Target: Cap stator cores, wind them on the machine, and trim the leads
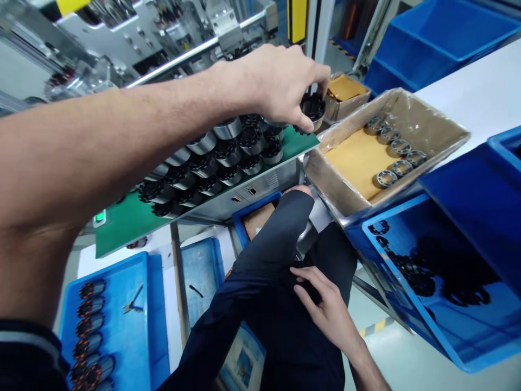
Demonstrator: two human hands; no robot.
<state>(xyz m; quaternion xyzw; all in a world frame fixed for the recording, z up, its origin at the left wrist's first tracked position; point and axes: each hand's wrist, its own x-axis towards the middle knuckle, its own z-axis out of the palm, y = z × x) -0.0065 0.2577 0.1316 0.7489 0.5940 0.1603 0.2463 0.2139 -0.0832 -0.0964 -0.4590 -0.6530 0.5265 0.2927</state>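
Note:
My left hand [280,81] reaches across the green bench top [122,228] with thumb and fingers closed round a stator core [315,117], a metal ring with black plastic end pieces. The core is at the right end of the bench, partly covered by the fingers. Under my left forearm, several like cores [228,152] stand close together in stacked rows; the arm hides some. My right hand [323,307] lies over my lap with its fingers loosely stretched and nothing in them.
A lined cardboard box [354,201] on the right holds bare metal rings [401,147]. Beside it, a blue bin [431,336] contains black plastic parts. Lower left, a blue tray [126,347] carries wound stators [89,326] and cutters [133,304]. Machinery [163,32] stands behind the bench.

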